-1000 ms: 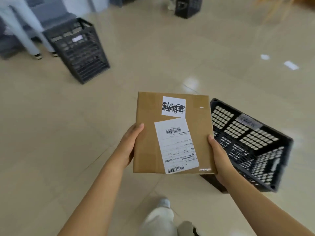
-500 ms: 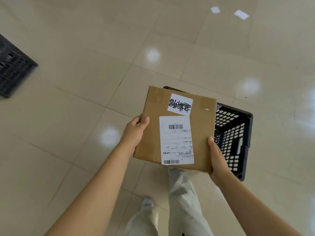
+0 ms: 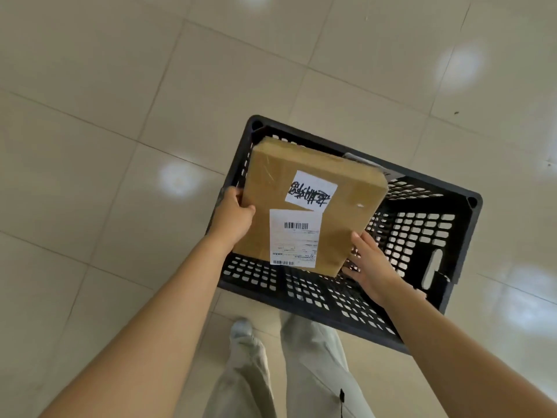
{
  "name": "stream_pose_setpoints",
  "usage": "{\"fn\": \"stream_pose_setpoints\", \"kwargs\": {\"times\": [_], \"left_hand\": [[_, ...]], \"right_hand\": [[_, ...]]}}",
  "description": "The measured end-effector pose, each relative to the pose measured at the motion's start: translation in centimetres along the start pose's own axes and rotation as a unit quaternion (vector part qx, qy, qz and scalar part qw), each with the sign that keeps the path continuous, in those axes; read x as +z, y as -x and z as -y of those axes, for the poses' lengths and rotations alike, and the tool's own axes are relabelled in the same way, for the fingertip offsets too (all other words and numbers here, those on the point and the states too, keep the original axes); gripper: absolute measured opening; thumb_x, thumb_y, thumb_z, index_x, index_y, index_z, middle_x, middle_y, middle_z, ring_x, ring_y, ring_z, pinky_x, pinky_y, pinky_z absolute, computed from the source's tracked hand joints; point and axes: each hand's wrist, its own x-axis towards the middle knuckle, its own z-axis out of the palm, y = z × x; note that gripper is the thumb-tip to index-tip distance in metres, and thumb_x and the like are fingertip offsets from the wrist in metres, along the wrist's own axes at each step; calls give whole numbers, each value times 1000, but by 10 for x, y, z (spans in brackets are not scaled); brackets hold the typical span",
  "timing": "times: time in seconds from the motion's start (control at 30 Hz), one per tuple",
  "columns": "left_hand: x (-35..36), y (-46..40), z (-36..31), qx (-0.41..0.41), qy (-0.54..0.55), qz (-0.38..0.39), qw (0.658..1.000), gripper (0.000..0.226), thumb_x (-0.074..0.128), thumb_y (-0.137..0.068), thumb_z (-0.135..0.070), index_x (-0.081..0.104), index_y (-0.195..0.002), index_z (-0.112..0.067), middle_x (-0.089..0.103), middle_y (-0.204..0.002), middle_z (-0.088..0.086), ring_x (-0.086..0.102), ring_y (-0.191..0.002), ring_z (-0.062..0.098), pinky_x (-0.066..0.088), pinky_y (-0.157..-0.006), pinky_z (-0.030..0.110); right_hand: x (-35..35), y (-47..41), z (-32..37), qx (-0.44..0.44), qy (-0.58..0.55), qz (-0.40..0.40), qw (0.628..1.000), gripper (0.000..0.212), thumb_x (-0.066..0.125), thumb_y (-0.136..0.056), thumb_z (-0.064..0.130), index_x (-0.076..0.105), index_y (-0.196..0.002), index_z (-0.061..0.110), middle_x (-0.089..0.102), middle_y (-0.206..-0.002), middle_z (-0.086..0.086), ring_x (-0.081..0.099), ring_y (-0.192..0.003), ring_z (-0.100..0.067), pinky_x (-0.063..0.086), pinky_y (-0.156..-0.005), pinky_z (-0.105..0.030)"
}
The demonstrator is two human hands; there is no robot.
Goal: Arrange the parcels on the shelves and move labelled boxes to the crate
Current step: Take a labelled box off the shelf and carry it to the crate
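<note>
Both hands (image 3: 232, 218) (image 3: 372, 268) hold labelled box (image 3: 301, 194) edges over open crate (image 3: 437, 236).

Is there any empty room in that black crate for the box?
Yes: the crate floor right of the box looks bare up to the handle wall. It is tight at the crate's left wall, where the left hand grips the box.

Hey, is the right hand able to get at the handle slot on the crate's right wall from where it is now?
Probably yes. The right hand is already inside the black crate, and nothing lies between it and the handle slot. But its fingers support the cardboard box, so it would have to let go first.
</note>
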Motion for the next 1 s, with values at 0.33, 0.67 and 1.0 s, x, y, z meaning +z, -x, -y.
{"fn": "stream_pose_setpoints", "kwargs": {"times": [0.33, 0.67, 1.0], "left_hand": [[37, -65, 34, -44, -86, 61, 993, 73, 57, -95, -37, 19, -156, -25, 46, -150, 2, 48, -133, 27, 41, -109, 49], [61, -120, 43, -85, -96, 127, 984, 104, 61, -92, -41, -21, -154, -22, -3, -166, -1, 8, -152, 23, 16, -122, 48], [73, -93, 41, -25, -155, 58, 986, 85, 53, -99, -29, -8, -158, -22, -7, -166, 4, 11, -152, 28, 25, -118, 43]], "right_hand": [[17, -69, -23, 85, 85, -25, 992, 48, 48, -101, 42, 35, -147, 38, 50, -134, 5, 51, -122, -25, 38, -109, -52], [26, -145, -27, 110, 117, -8, 987, 58, 68, -89, 31, 41, -140, 30, 55, -135, 3, 53, -125, -25, 42, -107, -52], [36, -149, -17, 77, 114, -25, 990, 79, 64, -92, 23, 17, -156, 28, 47, -145, 8, 49, -131, -19, 34, -114, -40]]}}
